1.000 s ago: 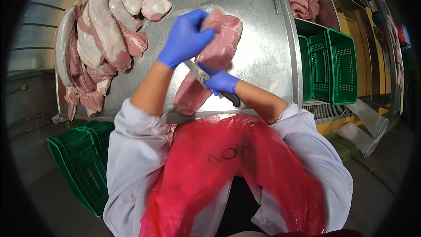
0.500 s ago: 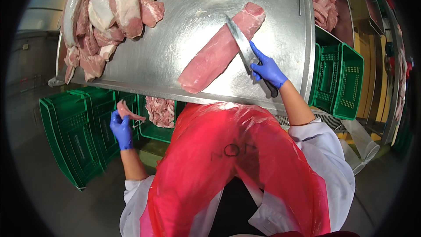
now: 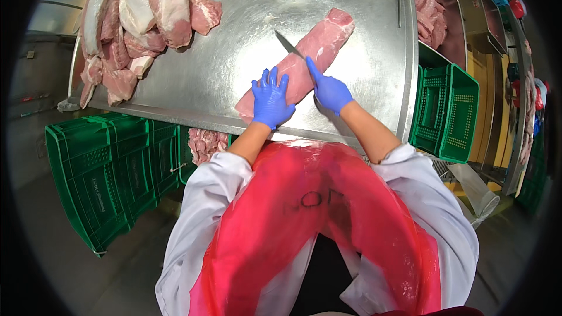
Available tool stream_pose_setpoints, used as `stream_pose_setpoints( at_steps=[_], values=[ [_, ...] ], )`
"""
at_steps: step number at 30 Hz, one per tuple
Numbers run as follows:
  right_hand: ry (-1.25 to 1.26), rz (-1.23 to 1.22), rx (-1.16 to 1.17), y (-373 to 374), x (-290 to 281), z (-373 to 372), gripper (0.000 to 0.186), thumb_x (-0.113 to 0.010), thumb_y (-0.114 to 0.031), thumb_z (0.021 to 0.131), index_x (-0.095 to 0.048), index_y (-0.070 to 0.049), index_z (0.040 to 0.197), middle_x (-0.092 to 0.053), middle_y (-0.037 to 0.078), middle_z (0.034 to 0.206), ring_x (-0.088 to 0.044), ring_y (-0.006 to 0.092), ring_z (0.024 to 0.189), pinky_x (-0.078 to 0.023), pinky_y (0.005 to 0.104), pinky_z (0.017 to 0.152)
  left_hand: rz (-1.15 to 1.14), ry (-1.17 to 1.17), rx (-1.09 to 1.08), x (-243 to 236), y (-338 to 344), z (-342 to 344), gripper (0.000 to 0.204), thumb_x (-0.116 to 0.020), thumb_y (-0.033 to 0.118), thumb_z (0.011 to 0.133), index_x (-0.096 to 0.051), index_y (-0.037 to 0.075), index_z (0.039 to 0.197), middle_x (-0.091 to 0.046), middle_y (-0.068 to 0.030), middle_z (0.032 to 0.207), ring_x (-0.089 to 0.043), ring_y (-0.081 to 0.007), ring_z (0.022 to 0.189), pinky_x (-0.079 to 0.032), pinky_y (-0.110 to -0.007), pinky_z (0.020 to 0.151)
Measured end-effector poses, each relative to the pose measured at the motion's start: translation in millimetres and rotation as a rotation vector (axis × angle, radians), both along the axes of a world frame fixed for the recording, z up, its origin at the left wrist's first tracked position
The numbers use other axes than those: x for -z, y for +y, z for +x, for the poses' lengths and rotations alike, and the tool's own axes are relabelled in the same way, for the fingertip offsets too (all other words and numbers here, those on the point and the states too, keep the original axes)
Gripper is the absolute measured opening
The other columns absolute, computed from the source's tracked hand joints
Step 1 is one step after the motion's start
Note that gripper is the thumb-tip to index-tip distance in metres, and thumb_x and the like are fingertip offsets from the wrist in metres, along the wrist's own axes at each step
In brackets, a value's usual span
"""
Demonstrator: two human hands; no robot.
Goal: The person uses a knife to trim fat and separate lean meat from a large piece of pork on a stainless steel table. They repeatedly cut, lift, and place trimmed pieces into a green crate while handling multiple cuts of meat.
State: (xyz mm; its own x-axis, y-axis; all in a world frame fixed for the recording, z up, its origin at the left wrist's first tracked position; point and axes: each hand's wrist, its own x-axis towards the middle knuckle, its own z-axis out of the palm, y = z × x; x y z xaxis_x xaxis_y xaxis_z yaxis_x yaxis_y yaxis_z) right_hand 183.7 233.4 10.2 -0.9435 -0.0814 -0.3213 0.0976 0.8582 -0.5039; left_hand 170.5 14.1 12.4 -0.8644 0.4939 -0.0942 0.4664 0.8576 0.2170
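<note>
My left hand (image 3: 271,99), in a blue glove, rests open with spread fingers on the lower part of a long pink piece of boneless meat (image 3: 326,41) lying diagonally on the steel table. Just right of it, my right hand (image 3: 331,91), also gloved, is closed on a knife (image 3: 290,47), index finger stretched along it. The blade crosses the middle of the meat, its tip pointing up and left. A heap of fatty meat cuts (image 3: 170,6) lies on the table's left part.
The steel table (image 3: 380,17) has a rod (image 3: 398,0) along its right side. At right are a bin of meat (image 3: 430,17) and green crates (image 3: 459,114). Below the table at left stand more green crates (image 3: 93,169) and meat trimmings (image 3: 205,143).
My left hand has come up from the crates, where it held a meat scrap, onto the long piece, the scrap gone from it. The knife tip has swung leftward since half a second ago.
</note>
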Motion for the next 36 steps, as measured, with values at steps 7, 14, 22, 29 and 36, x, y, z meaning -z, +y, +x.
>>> stream_pose_setpoints(
  at_steps=[7, 14, 22, 29, 36],
  values=[
    [-0.128, -0.050, 0.073, 8.0, -2.8, 70.0, 0.086, -0.051, -0.012, 0.094, -0.006, -0.021, 0.167, -0.070, 0.031, 0.092, -0.067, 0.0497, 0.080, -0.053, 0.0564, 0.079, 0.077, -0.232, -0.276, -2.3, 17.4, -76.7, 0.088, -0.081, 0.046, 0.071, -0.047, 0.007, 0.142, -0.052, -0.0234, 0.142, -0.057, -0.0454, 0.124, -0.050, -0.058, 0.100],
    [-0.224, -0.333, 0.124, 28.9, -30.8, 139.9, 0.081, -0.056, -0.015, 0.096, -0.015, -0.024, 0.166, -0.068, 0.025, 0.083, -0.068, 0.0403, 0.071, -0.054, 0.0470, 0.073, 1.026, -0.951, -0.621, 73.1, -109.8, -173.9, 0.090, -0.077, 0.042, 0.077, -0.042, 0.005, 0.151, -0.055, -0.0258, 0.143, -0.056, -0.0414, 0.129, -0.045, -0.053, 0.111],
    [-0.197, -0.558, 0.664, 70.7, -52.5, 221.9, 0.087, -0.057, -0.021, 0.096, -0.008, -0.028, 0.167, -0.067, 0.013, 0.081, -0.064, 0.0250, 0.061, -0.053, 0.0377, 0.065, 1.594, -1.347, -0.433, -128.2, 176.7, -144.8, 0.063, -0.067, 0.040, 0.094, -0.049, 0.010, 0.146, -0.047, -0.0134, 0.149, -0.047, -0.0316, 0.137, -0.043, -0.047, 0.112],
    [-0.002, -0.518, 0.867, 90.5, -39.6, 260.7, 0.085, -0.059, -0.020, 0.095, -0.013, -0.023, 0.167, -0.072, 0.020, 0.084, -0.072, 0.0354, 0.074, -0.055, 0.0440, 0.071, -0.237, -0.117, 0.099, -2.6, 225.4, -103.3, 0.130, -0.086, 0.061, 0.069, -0.016, 0.003, 0.162, -0.036, -0.0301, 0.157, -0.040, -0.0460, 0.145, -0.037, -0.053, 0.117],
    [-0.133, -0.587, 1.076, 84.3, -30.8, 336.1, 0.090, -0.063, -0.017, 0.095, -0.010, -0.032, 0.167, -0.070, 0.018, 0.076, -0.066, 0.0277, 0.055, -0.055, 0.0406, 0.055, 0.373, -0.771, -0.066, 37.4, 97.4, -182.3, 0.109, -0.086, 0.028, 0.068, -0.028, 0.001, 0.157, -0.056, -0.0245, 0.140, -0.059, -0.0389, 0.129, -0.051, -0.049, 0.107]
  ],
)
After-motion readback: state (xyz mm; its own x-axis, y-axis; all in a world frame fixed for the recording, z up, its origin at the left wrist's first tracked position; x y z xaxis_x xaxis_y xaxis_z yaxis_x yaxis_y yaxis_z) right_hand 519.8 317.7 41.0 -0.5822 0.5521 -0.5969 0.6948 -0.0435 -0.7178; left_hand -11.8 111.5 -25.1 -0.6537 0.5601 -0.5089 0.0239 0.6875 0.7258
